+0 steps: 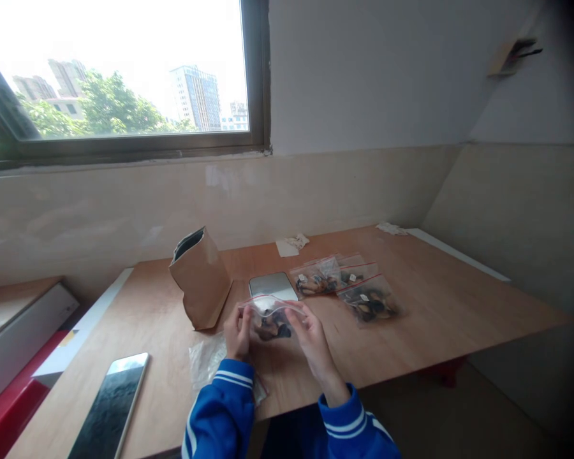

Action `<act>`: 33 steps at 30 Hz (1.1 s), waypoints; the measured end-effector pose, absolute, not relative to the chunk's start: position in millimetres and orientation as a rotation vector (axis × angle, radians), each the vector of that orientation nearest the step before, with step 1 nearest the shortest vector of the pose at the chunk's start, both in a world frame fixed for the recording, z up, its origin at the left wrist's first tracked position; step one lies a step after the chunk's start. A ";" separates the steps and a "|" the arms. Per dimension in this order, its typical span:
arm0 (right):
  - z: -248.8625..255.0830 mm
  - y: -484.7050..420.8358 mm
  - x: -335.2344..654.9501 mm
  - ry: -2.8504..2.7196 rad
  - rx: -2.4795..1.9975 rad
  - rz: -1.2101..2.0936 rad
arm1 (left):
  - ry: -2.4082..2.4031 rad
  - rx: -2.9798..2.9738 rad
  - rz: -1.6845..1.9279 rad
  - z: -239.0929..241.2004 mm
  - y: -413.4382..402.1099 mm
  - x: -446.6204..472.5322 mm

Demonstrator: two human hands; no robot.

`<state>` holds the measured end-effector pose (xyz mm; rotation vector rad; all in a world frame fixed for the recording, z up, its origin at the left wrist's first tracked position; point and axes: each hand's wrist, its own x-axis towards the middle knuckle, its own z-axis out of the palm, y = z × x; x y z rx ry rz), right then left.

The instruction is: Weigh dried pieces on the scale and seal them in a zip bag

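Between my hands is a clear zip bag (271, 326) with dark and tan pieces in its lower part; I cannot make out what they are. My left hand (238, 333) pinches the bag's upper left edge. The thumb and fingers of my right hand (310, 335) grip its upper right edge. The zip strip bows in a wave between them. Right behind the bag lies a flat, silvery square device (273, 285), like a small scale. Under my left wrist lie crumpled clear plastic bags (205, 360).
An open brown paper bag (203, 280) stands at the left. Several filled zip bags (373, 299) lie at the right. A tablet or phone (112, 401) rests front left. Paper scraps (289, 245) lie near the wall.
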<state>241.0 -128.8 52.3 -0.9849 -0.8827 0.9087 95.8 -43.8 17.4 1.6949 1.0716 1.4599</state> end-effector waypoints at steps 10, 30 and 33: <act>40.1 -125.6 228.5 -1.102 -1.024 0.854 | 1.091 2.056 1.374 6.4 -48.2 95.7; 21.6 -127.4 258.6 -0.857 -1.164 0.716 | 1.120 1.950 1.450 11.1 -48.2 91.4; 19.9 -127.4 259.7 -0.844 -1.168 0.721 | 1.136 1.934 1.438 11.7 -47.0 91.7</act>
